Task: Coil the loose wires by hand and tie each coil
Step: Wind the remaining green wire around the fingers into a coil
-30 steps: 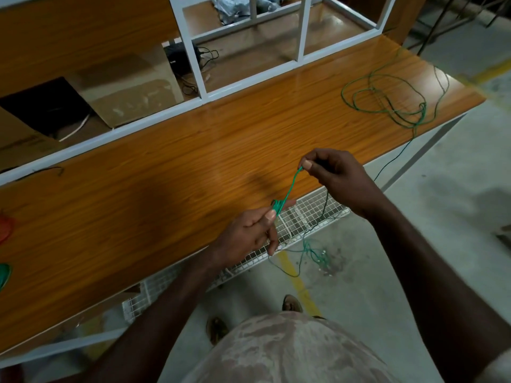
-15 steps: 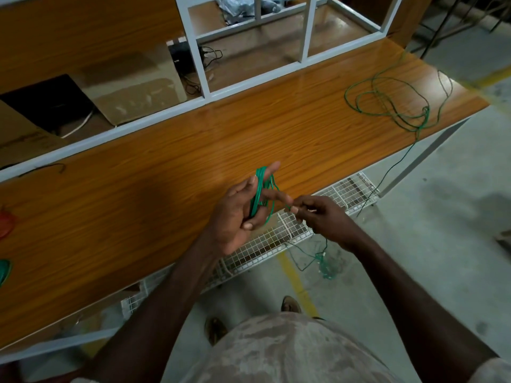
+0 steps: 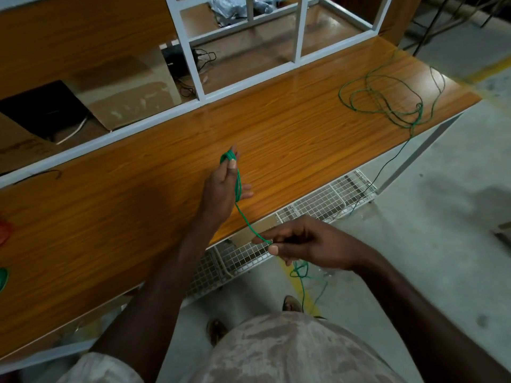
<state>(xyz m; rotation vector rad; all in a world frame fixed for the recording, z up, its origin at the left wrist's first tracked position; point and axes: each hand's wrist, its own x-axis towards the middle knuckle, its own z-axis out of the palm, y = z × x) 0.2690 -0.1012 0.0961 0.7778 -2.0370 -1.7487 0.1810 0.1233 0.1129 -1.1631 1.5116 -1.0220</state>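
A small coil of green wire (image 3: 237, 180) is looped around my left hand (image 3: 221, 189), which is raised over the wooden bench with the thumb pressing the loops at the top. From the coil a single green strand (image 3: 250, 226) runs down to my right hand (image 3: 307, 246), which pinches it between thumb and fingers just past the bench's front edge. Below my right hand the slack wire (image 3: 300, 272) hangs in a tangle toward the floor. A loose pile of green wire (image 3: 387, 102) lies on the bench's far right end, one strand dropping over the edge.
The wooden bench (image 3: 138, 203) has a white metal frame (image 3: 190, 62) along its back. A white wire-mesh tray (image 3: 318, 205) hangs under the front edge. Red and green objects (image 3: 3, 275) peek in at the left edge. Concrete floor lies to the right.
My left hand rose and moved further over the bench with the coil. My right hand swung down from above the left hand to below it, drawing the strand taut.
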